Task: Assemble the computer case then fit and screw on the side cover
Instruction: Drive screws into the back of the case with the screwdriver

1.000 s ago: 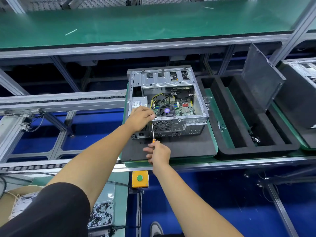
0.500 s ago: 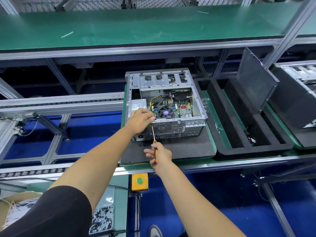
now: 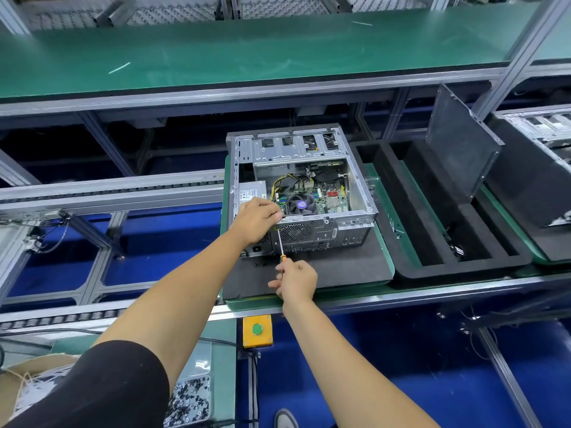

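Orange-handled screwdriver (image 3: 281, 244) in right hand (image 3: 296, 278) points up at case (image 3: 309, 193).

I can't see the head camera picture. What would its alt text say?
A person's right hand grips an orange-handled screwdriver whose tip meets the rear top edge of an open computer case, where the left hand rests. The case lies on a black foam pad on an assembly line, with its side cover leaning upright to the right.
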